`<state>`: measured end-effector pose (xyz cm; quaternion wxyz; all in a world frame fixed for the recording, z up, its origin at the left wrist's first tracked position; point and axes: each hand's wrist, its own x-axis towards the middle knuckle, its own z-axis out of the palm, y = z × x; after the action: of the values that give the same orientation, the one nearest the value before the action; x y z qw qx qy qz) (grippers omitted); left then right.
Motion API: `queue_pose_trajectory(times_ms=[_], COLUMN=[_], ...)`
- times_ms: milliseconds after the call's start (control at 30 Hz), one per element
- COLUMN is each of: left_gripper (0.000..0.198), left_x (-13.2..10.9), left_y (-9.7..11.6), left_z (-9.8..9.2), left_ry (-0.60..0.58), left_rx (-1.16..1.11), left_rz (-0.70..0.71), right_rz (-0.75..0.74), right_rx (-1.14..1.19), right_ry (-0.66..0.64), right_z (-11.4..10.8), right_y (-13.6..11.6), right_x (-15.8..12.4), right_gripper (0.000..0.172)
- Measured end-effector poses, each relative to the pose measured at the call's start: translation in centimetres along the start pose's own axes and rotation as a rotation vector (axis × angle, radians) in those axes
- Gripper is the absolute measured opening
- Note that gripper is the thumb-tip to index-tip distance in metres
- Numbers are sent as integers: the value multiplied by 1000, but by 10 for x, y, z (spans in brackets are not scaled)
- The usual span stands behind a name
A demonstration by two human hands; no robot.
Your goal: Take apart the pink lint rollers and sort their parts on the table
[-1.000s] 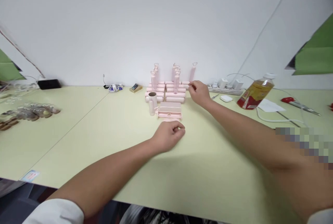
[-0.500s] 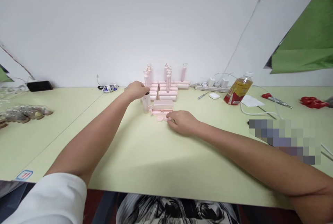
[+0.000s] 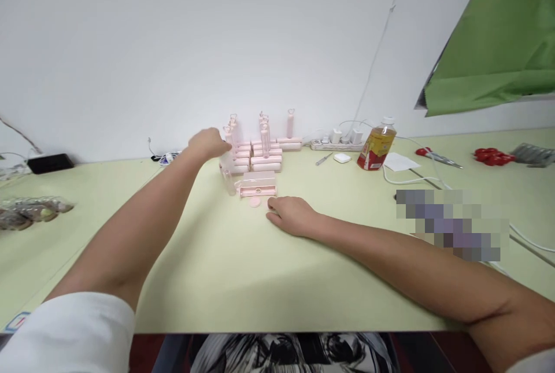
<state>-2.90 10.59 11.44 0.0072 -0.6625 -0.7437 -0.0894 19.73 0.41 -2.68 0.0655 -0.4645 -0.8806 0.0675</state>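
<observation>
My left hand (image 3: 210,144) is closed, its fingertips round a pale translucent piece (image 3: 226,159), blurred by motion, just above a clear tube (image 3: 228,182). The tube leans slightly on the table; whether the two touch I cannot tell. Resting on the tabletop, my right hand (image 3: 292,215) has its fingertips pinched at the edge of a pink disc, mostly hidden by them. Another pink disc (image 3: 255,202) lies flat just left of those fingers. Behind the discs sits an opened pink case (image 3: 258,191), its clear lid raised and a small ring-like part inside.
Pink cases (image 3: 266,167) lie stacked behind, with several upright pink tubes (image 3: 265,144) topped by loops. To the right are a power strip (image 3: 333,146), a drink bottle (image 3: 376,147) and red-handled pliers (image 3: 437,158). Bagged items (image 3: 34,211) lie far left.
My left hand has risen slightly off the clear tube with the pale piece, and the tube now tilts. My right hand stays by the discs. The view has shifted to the right.
</observation>
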Motion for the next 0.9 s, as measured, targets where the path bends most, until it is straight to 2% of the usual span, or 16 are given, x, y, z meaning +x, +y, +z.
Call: queue_pose_trajectory(times_ms=[67,133,200,233,300,367,467,567,700,900], left_gripper=[51,49,37,31,25,27,48,57,60,61], left_x=[-16,-44,-78,-96,-126,-146,-153,-149,-149,-158], left_y=[2,7,15,20,28,35,40,44,49,54], left_z=[-18,-26,-20,-11,13,39,70,88,106,121], left_ry=[229,322,297,248,109,38,5,3,-9,38], left_rx=[-37,-114,-179,-205,-251,-302,-444,-569,-741,-909], left_rz=[16,113,288,382,554,645,621,573,598,656], right_rz=[-24,-35,-48,-52,-26,52,117,31,-67,-71], right_rx=[2,-9,8,44,186,381,705,923,925,944], right_ry=[-7,10,62,101,188,297,475,588,605,711], right_z=[1,1,-2,-5,-13,-23,-36,-42,-40,-27], right_y=[-1,-2,-2,-1,4,11,19,19,10,6], right_x=[-9,-23,-35,-40,-46,-48,-47,-49,-53,-56], right_gripper=[23,23,20,19,19,22,20,24,27,18])
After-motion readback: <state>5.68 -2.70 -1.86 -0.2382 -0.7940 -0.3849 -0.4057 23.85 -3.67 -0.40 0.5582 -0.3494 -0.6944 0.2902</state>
